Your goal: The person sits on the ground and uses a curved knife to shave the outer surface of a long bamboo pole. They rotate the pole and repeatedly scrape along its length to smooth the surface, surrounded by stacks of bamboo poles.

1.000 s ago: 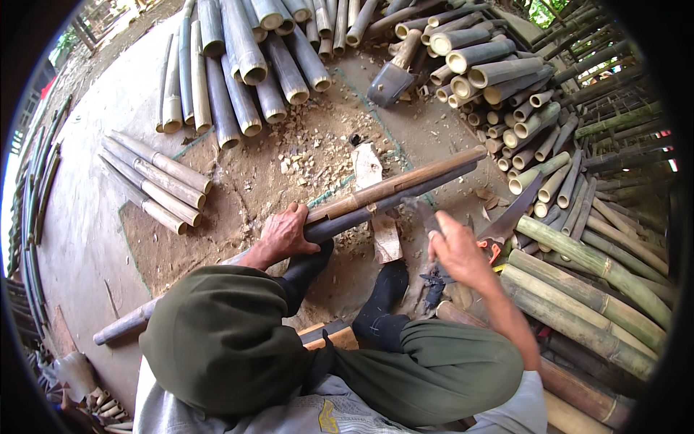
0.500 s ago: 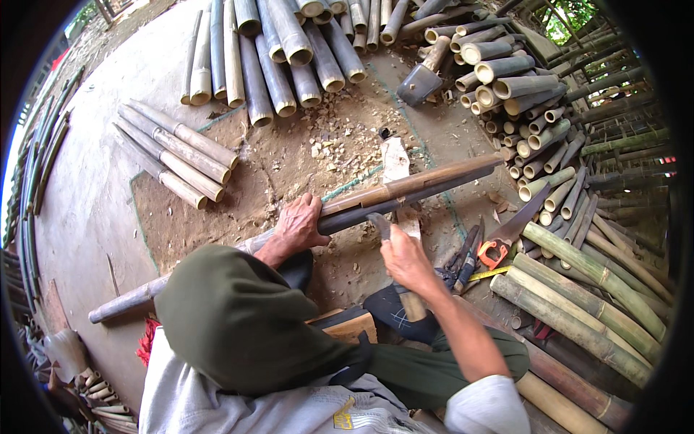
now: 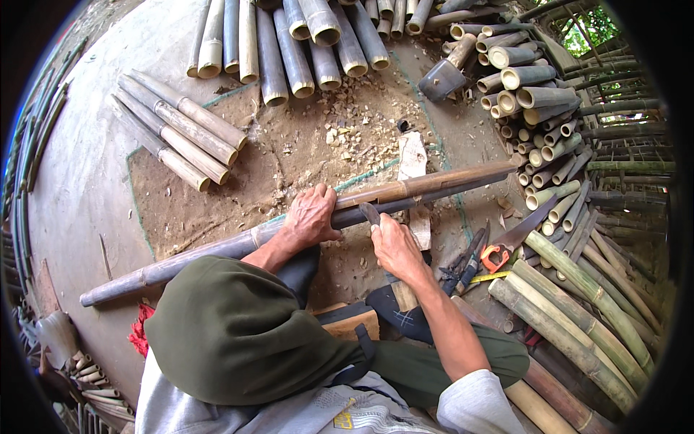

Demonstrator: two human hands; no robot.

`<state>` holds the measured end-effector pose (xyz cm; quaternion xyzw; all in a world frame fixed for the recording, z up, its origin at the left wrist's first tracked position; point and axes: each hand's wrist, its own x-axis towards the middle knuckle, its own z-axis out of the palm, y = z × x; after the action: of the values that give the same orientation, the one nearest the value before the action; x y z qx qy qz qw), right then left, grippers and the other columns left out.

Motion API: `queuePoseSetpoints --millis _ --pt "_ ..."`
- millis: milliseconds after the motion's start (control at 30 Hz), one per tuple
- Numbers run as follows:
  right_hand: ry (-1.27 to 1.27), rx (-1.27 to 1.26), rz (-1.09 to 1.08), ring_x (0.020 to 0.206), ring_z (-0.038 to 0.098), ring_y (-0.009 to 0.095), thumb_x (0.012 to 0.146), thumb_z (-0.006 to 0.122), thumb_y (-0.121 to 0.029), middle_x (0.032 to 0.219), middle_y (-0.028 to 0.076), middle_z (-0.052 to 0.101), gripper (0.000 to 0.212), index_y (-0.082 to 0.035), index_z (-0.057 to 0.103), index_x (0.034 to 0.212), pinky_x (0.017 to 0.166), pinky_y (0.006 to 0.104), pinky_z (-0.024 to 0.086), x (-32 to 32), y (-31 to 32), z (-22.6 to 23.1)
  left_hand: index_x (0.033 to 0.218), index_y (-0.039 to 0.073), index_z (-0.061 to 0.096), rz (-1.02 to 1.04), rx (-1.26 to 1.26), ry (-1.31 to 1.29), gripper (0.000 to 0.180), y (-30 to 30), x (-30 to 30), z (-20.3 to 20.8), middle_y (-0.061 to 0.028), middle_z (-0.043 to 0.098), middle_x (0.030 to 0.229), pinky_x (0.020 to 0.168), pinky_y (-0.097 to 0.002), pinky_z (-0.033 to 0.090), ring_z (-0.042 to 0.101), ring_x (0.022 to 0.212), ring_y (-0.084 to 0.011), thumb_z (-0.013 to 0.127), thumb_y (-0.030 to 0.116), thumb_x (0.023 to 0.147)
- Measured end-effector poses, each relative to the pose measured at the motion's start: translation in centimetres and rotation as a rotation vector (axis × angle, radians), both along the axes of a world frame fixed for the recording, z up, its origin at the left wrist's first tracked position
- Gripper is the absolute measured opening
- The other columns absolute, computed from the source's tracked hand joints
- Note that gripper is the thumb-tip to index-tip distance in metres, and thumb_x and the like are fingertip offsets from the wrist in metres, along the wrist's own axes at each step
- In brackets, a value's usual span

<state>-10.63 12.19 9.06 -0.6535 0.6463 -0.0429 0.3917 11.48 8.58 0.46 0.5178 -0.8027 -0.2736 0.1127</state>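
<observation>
A long dark bamboo pole [image 3: 188, 264] lies slantwise before me, from lower left to upper right. Along its right half sits a brown bamboo length [image 3: 448, 178] with a notch cut in its side. My left hand [image 3: 311, 215] is closed over the dark pole, near the left end of the brown piece. My right hand [image 3: 397, 246] grips a knife with a short dark blade [image 3: 369, 213]; its long pale handle [image 3: 403, 295] runs back beneath my wrist. The blade is by the notch; whether it touches the bamboo I cannot tell.
Cut bamboo tubes [image 3: 311, 72] lie at the back, with more stacked at right [image 3: 535, 98]. Several thin lengths [image 3: 173, 134] lie at left. A mallet-like block [image 3: 442, 78] stands behind. A saw with an orange handle [image 3: 495, 258] and sheathed blades [image 3: 473, 264] lie right; wood chips [image 3: 354, 137] litter the ground.
My right hand has moved left and up, bringing the knife blade closer to the notch and my left hand. The left hand keeps its hold on the pole. The whole view has shifted slightly.
</observation>
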Motion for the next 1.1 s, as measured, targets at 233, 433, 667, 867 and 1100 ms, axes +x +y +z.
queuePoseSetpoints --millis 233,433,667,867,1100 --pt "0.15 0.117 0.108 0.085 0.072 0.055 0.104 0.053 -0.013 0.084 0.037 0.069 0.023 0.008 0.059 0.097 0.073 0.0584 0.059 0.9 -0.5 0.8 0.114 -0.002 0.06 -0.003 0.043 -0.049 0.075 0.0 0.2 0.0 -0.0194 0.063 0.112 0.097 -0.0484 0.054 0.067 0.111 -0.0385 0.098 0.038 0.062" --pt "0.149 0.057 0.043 0.062 0.074 0.032 0.105 0.052 -0.015 0.074 0.023 0.069 0.025 0.006 0.062 0.094 0.058 0.0459 0.061 -6.2 5.5 -0.1 0.117 -0.001 0.06 -0.015 0.074 -0.02 0.078 -0.4 -0.6 0.1 -0.0206 0.063 0.114 0.1 -0.0485 0.055 0.066 0.114 -0.0395 0.098 0.043 0.065" --pt "-0.464 -0.103 -0.76 0.05 0.061 0.018 0.111 0.05 -0.02 0.069 0.006 0.058 0.024 0.003 0.059 0.107 0.049 0.033 0.055 -9.1 6.2 7.1 0.106 0.002 0.059 0.014 0.091 0.109 0.053 -1.3 -0.3 -0.2 -0.0238 0.071 0.093 0.079 -0.0547 0.055 0.072 0.091 -0.0443 0.078 0.05 0.094" --pt "-0.549 -0.084 -0.876 0.053 0.061 0.018 0.111 0.053 -0.02 0.07 0.007 0.057 0.025 0.003 0.061 0.106 0.049 0.0326 0.054 -9.8 10.8 4.3 0.109 0.002 0.064 0.137 0.052 0.34 0.048 -1.5 -0.4 3.4 -0.0234 0.072 0.084 0.072 -0.0506 0.055 0.074 0.08 -0.0412 0.078 0.046 0.096" --pt "-0.847 0.019 -1.171 0.056 0.062 0.021 0.099 0.061 -0.01 0.068 0.002 0.053 0.011 0.0 0.063 0.101 0.055 0.041 0.057 -9.1 10.4 1.3 0.108 0.003 0.061 0.488 0.04 0.702 0.023 -1.1 2.1 5.8 -0.0058 0.061 0.079 0.065 -0.035 0.05 0.058 0.07 -0.0165 0.077 0.01 0.092"
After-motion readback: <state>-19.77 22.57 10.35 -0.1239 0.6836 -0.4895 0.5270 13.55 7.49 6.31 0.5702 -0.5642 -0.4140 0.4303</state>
